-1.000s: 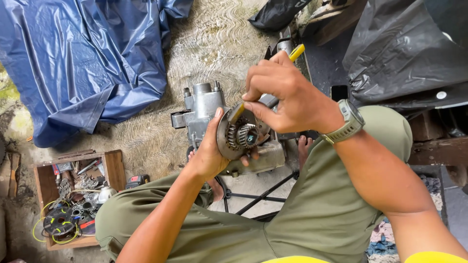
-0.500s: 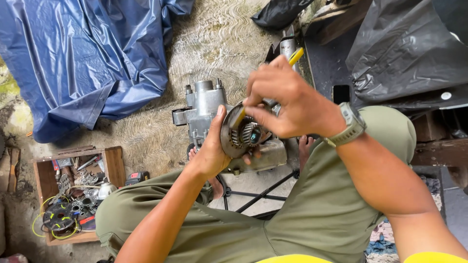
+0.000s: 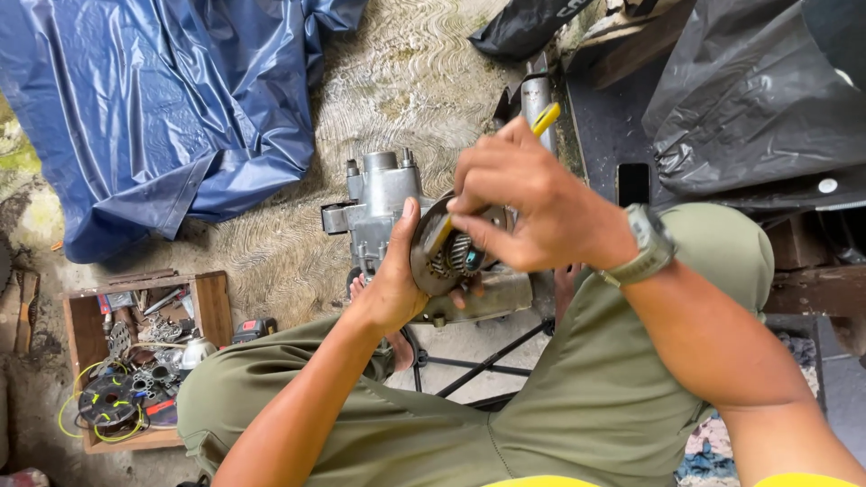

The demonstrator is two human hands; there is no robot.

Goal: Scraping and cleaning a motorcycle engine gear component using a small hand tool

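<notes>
Yellow-handled tool [image 3: 539,122] is pinched by the right hand [image 3: 532,207], tip set into the round metal part [image 3: 446,248]. That part is cupped by the left hand [image 3: 397,289], fingers curled, before the grey engine casing [image 3: 383,194].

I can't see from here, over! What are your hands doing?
Left hand gripping round grey metal gear disc. Right hand pressing yellow-handled tool into it. Grey metal engine casing right behind; nothing blocking.
</notes>
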